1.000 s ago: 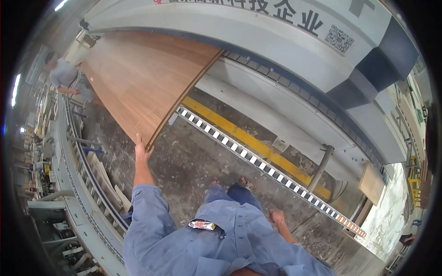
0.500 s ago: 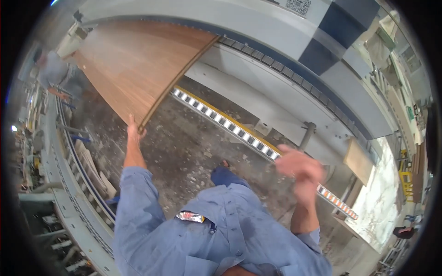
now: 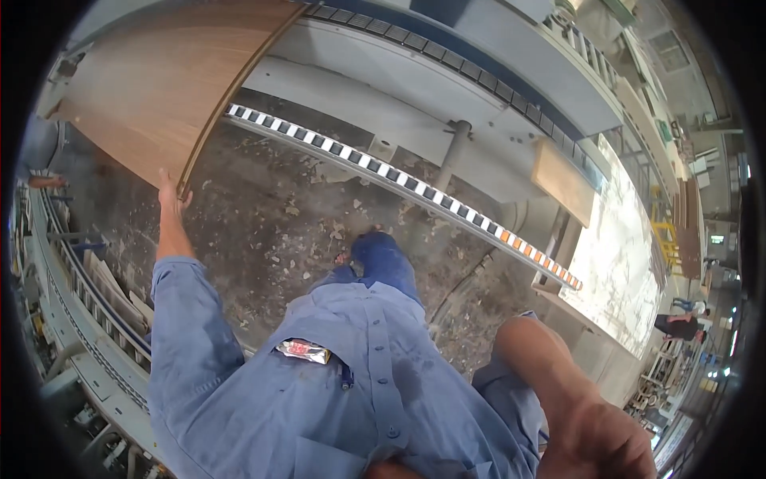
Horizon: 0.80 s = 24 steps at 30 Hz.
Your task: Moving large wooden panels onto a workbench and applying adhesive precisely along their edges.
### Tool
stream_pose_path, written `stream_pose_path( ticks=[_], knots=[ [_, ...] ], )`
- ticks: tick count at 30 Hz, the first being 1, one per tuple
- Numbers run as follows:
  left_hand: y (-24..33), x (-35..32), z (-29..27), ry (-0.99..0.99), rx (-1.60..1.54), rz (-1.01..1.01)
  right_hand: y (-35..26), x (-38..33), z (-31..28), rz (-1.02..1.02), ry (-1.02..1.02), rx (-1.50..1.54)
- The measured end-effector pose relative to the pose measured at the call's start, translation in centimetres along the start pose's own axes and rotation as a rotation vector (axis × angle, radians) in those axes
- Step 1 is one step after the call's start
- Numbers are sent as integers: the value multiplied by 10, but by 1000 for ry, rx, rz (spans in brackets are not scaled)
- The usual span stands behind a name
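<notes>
At the front corner of a wide brown wood-grain panel (image 3: pixel 179 88), my left hand (image 3: pixel 169 191) grips the edge, its thumb and fingers closed on it. The panel's far side rests along the machine's track of dark pads (image 3: pixel 415 49). My right arm is bent up, and my right hand (image 3: pixel 598 439) is close to the camera at the lower right. Its fingers look curled in, partly out of sight, and nothing shows in them. It is apart from the panel.
A rail with black, white and orange blocks (image 3: pixel 383 169) crosses ahead of me. Right of it are a small light board (image 3: pixel 562 180) and a pale marbled sheet (image 3: pixel 618 263). A roller conveyor (image 3: pixel 88 319) runs on my left. Another person (image 3: pixel 41 152) stands beyond the panel; others are far right.
My view has turned rightward, so the panel and machine appear farther left and up. My right hand has come back from over the rail toward the camera. My left hand keeps the panel corner.
</notes>
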State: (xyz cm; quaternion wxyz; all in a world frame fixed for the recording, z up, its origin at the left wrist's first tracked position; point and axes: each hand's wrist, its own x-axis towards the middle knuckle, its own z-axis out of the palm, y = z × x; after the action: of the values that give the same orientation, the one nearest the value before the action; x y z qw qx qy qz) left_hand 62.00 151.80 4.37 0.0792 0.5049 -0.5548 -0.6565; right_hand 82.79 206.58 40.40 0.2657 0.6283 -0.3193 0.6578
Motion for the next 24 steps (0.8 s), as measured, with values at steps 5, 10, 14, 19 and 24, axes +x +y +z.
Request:
stream_pose_path(
  ticks=[5,10,14,19,24],
  knots=[
    [-19,-26,8,-21,2,11,-38,-3,-11,-28,-130,-127],
    [-40,-51,18,-26,-4,-3,-73,-10,-22,-56,2,-67],
    [-56,-73,26,-26,-27,-82,-108,-18,-48,-135,-79,-310],
    [-75,-108,39,-46,-3,-26,-160,-42,-93,-37,-112,-777],
    [-93,-136,47,7,8,7,-174,-154,-175,1066,513,-1106]
  ],
)
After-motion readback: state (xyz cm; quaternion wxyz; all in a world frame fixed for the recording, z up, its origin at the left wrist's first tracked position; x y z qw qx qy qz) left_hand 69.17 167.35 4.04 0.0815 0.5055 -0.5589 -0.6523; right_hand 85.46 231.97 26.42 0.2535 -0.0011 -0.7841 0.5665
